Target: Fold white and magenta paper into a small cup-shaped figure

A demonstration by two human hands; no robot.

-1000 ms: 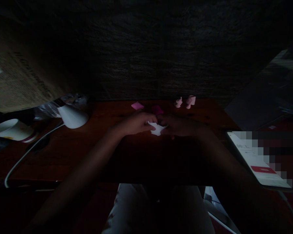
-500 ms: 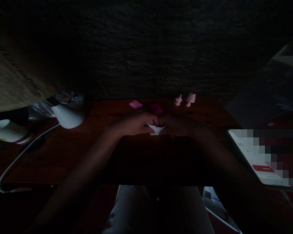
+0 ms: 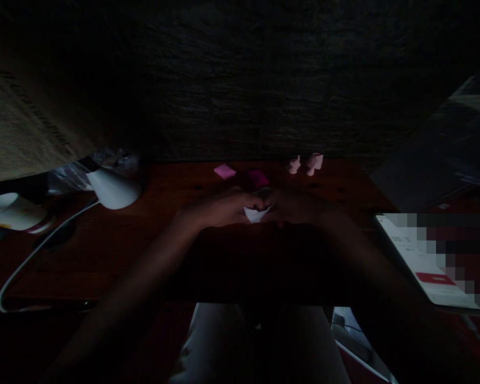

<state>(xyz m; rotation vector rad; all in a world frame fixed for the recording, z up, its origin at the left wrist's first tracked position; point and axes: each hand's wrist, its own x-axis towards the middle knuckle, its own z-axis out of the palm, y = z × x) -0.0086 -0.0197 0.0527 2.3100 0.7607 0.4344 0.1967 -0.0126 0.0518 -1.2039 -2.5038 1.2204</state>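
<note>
Both hands meet over the wooden table and grip one small white piece (image 3: 255,215), which could be paper or modelling clay; the dim light does not show which. My left hand (image 3: 229,208) pinches it from the left, thumb and fingers closed. From the other side my right hand (image 3: 290,205) presses on it, its fingers bent and dark. Just beyond the hands lie a light pink square (image 3: 224,171) and a darker magenta square (image 3: 258,178). Two small pale pink shaped figures, a shorter one (image 3: 294,165) and a taller one (image 3: 314,164), stand farther right.
On the left are a white cone-shaped object (image 3: 116,189) with a white cable (image 3: 36,249), a paper cup (image 3: 16,212) and crumpled clear plastic (image 3: 70,178). A lit tablet-like screen (image 3: 420,261) lies at the right. A dark textured wall (image 3: 240,96) rises behind the table (image 3: 144,272).
The fingers have shifted on the white piece, and its visible part now looks more pointed at the bottom. Both hands stay together in nearly the same place. The view has moved slightly.
</note>
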